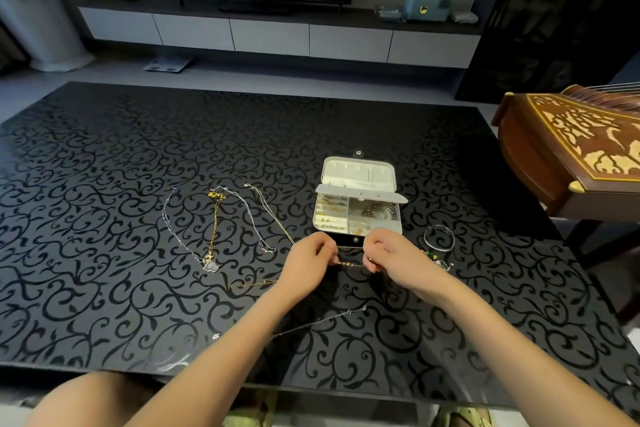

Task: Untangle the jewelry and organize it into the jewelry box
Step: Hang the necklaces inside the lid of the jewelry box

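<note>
1. Both hands are up over the counter (104,184), just in front of the open jewelry box (358,173).
2. The left hand (306,262) and the right hand (393,258) each pinch one end of a short bit of thin gold chain (349,264). The fingers of both hands are curled tight on it, and the bit looks pulled straight between them.
3. The rest of that chain seems to trail off to the left, down onto the counter.
4. If the hands pull too hard, a knot could get tighter, or the thin chain could snap.
5. The chain is small and slippery. If one pinch slips, it could drop and bunch up again.
6. A silver chain (318,321) lies under the left arm. If that arm slides, it could drag this chain and tangle it.
7. A gold necklace (214,229) and other chains lie spread out to the left, well apart from the hands. A bangle (439,249) sits near the right hand and could get bumped.
8. The box is very close, so a quick move could knock it.
</note>
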A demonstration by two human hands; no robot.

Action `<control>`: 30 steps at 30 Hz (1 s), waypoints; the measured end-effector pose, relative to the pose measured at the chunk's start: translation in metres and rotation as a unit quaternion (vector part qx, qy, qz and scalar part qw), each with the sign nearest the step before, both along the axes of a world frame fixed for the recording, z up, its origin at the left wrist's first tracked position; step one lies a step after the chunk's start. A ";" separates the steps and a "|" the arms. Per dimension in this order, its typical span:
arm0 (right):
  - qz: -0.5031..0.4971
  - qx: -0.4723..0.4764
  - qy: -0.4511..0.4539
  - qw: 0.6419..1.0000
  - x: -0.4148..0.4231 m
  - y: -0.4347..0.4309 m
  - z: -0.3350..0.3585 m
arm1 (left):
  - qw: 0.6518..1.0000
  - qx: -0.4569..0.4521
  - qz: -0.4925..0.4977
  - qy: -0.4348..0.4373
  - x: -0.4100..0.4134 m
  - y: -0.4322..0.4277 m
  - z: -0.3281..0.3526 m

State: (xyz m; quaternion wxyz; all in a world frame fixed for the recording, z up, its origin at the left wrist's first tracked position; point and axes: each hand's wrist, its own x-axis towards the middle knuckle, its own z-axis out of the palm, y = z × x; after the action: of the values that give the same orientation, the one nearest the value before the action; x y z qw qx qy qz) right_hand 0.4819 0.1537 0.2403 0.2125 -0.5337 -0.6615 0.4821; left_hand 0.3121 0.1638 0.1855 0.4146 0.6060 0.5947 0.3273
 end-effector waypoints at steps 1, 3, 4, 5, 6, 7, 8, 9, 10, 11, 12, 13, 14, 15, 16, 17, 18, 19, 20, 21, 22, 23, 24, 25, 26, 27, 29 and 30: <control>0.003 -0.013 0.019 1.000 0.004 0.000 0.002 | 0.999 -0.010 0.016 -0.028 -0.005 0.001 0.001; 0.020 -0.038 0.045 0.998 0.013 -0.002 0.006 | 0.993 -0.033 0.049 -0.099 -0.015 0.003 0.005; 0.027 -0.051 0.056 0.997 0.018 -0.004 0.008 | 0.988 -0.047 0.061 -0.136 -0.019 0.003 0.009; 0.033 -0.063 0.070 0.995 0.024 -0.005 0.010 | 0.981 -0.062 0.071 -0.171 -0.024 0.003 0.013; 0.036 -0.074 0.087 0.993 0.029 -0.006 0.012 | 0.972 -0.075 0.081 -0.207 -0.028 0.003 0.018; 0.036 -0.084 0.109 0.990 0.035 -0.007 0.013 | 0.961 -0.086 0.091 -0.246 -0.032 0.004 0.024; 0.035 -0.093 0.134 0.986 0.040 -0.008 0.015 | 0.947 -0.097 0.103 -0.287 -0.035 0.005 0.030; 0.033 -0.103 0.164 0.981 0.046 -0.009 0.015 | 0.931 -0.109 0.117 -0.329 -0.037 0.006 0.036; 0.029 -0.111 0.192 0.975 0.051 -0.010 0.015 | 0.910 -0.123 0.133 -0.373 -0.039 0.006 0.042; 0.022 -0.117 0.210 0.970 0.055 -0.011 0.014 | 0.886 -0.137 0.147 -0.418 -0.041 0.007 0.047; 0.012 -0.122 0.218 0.968 0.059 -0.013 0.012 | 0.863 -0.147 0.155 -0.458 -0.042 0.007 0.054; -0.002 -0.128 0.222 0.967 0.061 -0.014 0.009 | 0.845 -0.153 0.155 -0.489 -0.042 0.008 0.059; -0.020 -0.132 0.224 0.965 0.063 -0.015 0.006 | 0.843 -0.152 0.145 -0.495 -0.041 0.008 0.066; -0.041 -0.135 0.226 0.964 0.064 -0.017 0.003 | 0.861 -0.141 0.127 -0.472 -0.040 0.008 0.072; -0.064 -0.138 0.228 0.962 0.065 -0.017 -0.002 | 0.890 -0.122 0.104 -0.427 -0.038 0.008 0.079; -0.084 -0.142 0.228 0.959 0.066 -0.018 -0.006 | 0.919 -0.098 0.079 -0.373 -0.035 0.008 0.088; -0.100 -0.147 0.229 0.957 0.068 -0.018 -0.009 | 0.944 -0.076 0.055 -0.318 -0.030 0.007 0.097; -0.110 -0.152 0.227 0.956 0.068 -0.018 -0.012 | 0.963 -0.058 0.034 -0.263 -0.026 0.007 0.107; -0.114 -0.157 0.224 0.955 0.068 -0.018 -0.015 | 0.980 -0.033 0.013 -0.196 -0.022 0.007 0.116; -0.117 -0.160 0.221 0.955 0.067 -0.019 -0.018 | 0.993 -0.002 -0.010 -0.117 -0.016 0.007 0.125; -0.118 -0.164 0.216 0.955 0.065 -0.019 -0.019 | 0.998 0.032 -0.036 -0.031 -0.010 0.008 0.132; -0.119 -0.167 0.209 0.956 0.063 -0.020 -0.020 | 0.995 0.063 -0.063 0.047 -0.002 0.009 0.138; -0.119 -0.168 0.203 0.957 0.061 -0.021 -0.020 | 0.986 0.090 -0.090 0.112 0.006 0.009 0.144; -0.116 -0.166 0.195 0.960 0.059 -0.022 -0.019 | 0.974 0.110 -0.112 0.164 0.015 0.009 0.149; -0.112 -0.161 0.184 0.963 0.059 -0.024 -0.018 | 0.962 0.126 -0.131 0.202 0.024 0.008 0.152; -0.107 -0.155 0.168 0.968 0.057 -0.025 -0.016 | 0.953 0.138 -0.146 0.229 0.031 0.009 0.154; -0.100 -0.125 0.122 0.979 0.055 -0.026 -0.009 | 0.939 0.151 -0.171 0.258 0.044 0.010 0.157; -0.102 -0.100 0.100 0.985 0.053 -0.026 -0.004 | 0.934 0.156 -0.182 0.265 0.049 0.010 0.159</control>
State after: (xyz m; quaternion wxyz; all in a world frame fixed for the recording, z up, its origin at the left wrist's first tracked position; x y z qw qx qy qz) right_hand 0.5351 0.1273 0.2363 0.2708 -0.5659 -0.5276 0.5727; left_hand 0.3607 0.1737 0.3440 0.1947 0.8256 0.5040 0.1626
